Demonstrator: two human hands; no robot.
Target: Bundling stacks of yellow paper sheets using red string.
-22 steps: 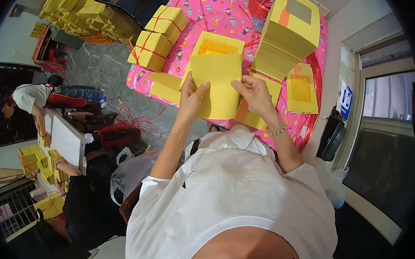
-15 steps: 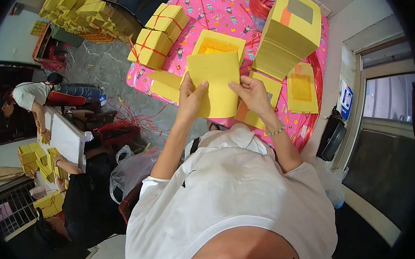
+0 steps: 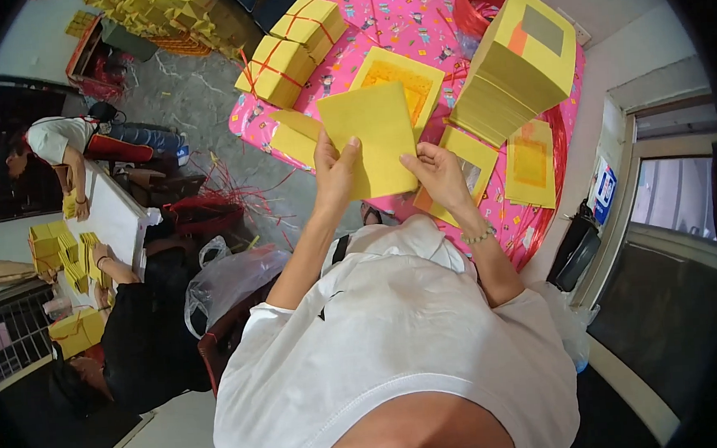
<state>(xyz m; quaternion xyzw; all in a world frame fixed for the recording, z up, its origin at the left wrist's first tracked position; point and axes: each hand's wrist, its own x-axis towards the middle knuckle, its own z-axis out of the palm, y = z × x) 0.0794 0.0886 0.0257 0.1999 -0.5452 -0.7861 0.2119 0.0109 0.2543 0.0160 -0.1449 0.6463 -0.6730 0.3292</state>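
While both hands hold it up: the yellow paper (image 3: 374, 141) is aloft before the person's chest, tilted; layers too close to count.
Left hand (image 3: 335, 166): thumb on the near face, fingers behind, pinching the left edge.
Right hand (image 3: 440, 174): thumb and curled fingers pinching the right edge.
Paper handling: probably straightening or turning it; the next move seems to call for an even, crease-free grip.
Red-tied bundles (image 3: 279, 69): two, on the pink cloth (image 3: 411, 11).
Tall yellow stack (image 3: 510, 79): one.
Flat orange-centred papers (image 3: 530, 164): two piles visible.
Flat grey-panelled paper (image 3: 479, 147): one.
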